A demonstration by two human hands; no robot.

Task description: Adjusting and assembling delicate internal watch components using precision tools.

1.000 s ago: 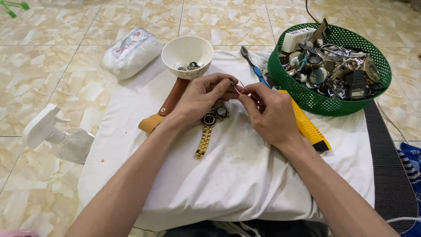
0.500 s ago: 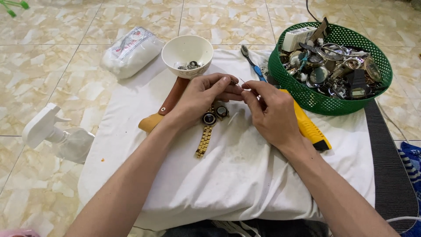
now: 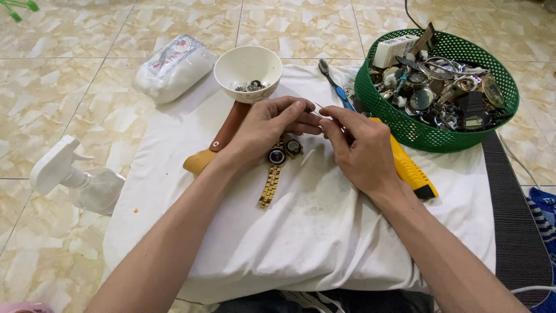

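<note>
Both hands meet over a white cloth spread on the floor. My left hand and my right hand pinch the two ends of a thin metal pin between their fingertips. Just below the hands lies a gold-coloured wristwatch with a dark dial, and a second small round watch case beside it. A brown leather sheath lies under my left wrist.
A white bowl with small metal parts stands behind the hands. A green basket full of watches and parts sits at the right. A yellow utility knife, a blue-handled tool, a white bag and a spray bottle lie around.
My right hand has shifted slightly to the left, closer to the left fingertips. The watch and the other things have stayed where they were.
</note>
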